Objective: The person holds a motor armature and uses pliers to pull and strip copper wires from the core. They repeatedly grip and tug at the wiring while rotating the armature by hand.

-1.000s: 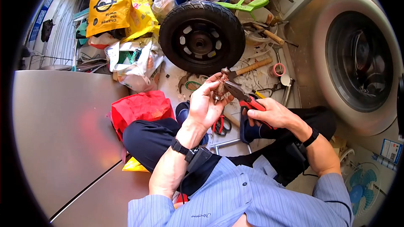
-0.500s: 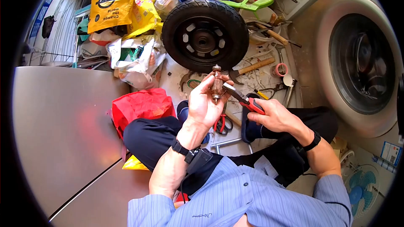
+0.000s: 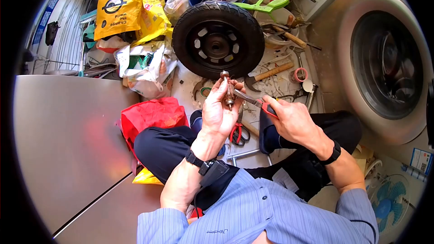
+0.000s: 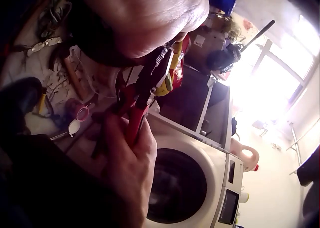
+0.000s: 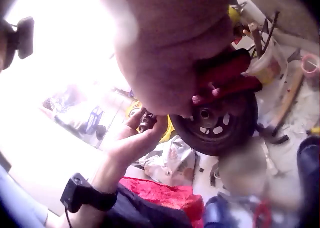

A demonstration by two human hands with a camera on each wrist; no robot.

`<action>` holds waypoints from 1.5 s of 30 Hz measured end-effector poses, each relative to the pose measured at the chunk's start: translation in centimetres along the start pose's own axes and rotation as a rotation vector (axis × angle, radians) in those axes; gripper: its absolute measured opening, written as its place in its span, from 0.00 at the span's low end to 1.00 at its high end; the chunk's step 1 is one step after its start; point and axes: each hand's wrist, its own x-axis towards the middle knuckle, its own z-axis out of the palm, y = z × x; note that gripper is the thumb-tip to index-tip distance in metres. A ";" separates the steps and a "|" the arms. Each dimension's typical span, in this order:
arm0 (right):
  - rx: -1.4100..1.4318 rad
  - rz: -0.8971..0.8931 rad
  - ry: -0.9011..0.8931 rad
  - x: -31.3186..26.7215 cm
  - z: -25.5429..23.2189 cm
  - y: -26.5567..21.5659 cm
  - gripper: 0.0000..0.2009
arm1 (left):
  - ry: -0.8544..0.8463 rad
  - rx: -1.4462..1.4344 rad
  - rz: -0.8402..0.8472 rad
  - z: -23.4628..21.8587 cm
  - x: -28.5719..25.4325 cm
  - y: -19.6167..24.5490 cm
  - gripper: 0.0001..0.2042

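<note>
My left hand (image 3: 217, 114) holds a small motor armature (image 3: 229, 95) with copper windings and a shaft end at the bottom, roughly upright between thumb and fingers. From the right, my right hand (image 3: 291, 124) grips red-handled pliers (image 3: 267, 107), whose metal nose reaches the armature's side near the left fingertips. In the left wrist view the red pliers handles (image 4: 134, 119) sit in the right hand. The right wrist view has the armature (image 5: 146, 122) in the left fingers, while the right hand hides most of the pliers there.
A black-tyred wheel (image 3: 215, 44) stands just beyond the hands. Around it lie a hammer (image 3: 273, 71), red-handled scissors (image 3: 239, 134) and a pink tape roll (image 3: 299, 75). Bags, including a red one (image 3: 156, 115), line the left; a washing machine (image 3: 352, 126) stands at right.
The armature has shifted slightly left and tilted from leaning right to nearly upright. My right hand has turned over the pliers, back upward, and their nose lies flatter against the armature's side.
</note>
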 end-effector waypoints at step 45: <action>0.149 0.121 -0.127 -0.6 0.8 -1.2 0.11 | 0.117 0.787 0.454 0.3 1.7 -0.7 0.10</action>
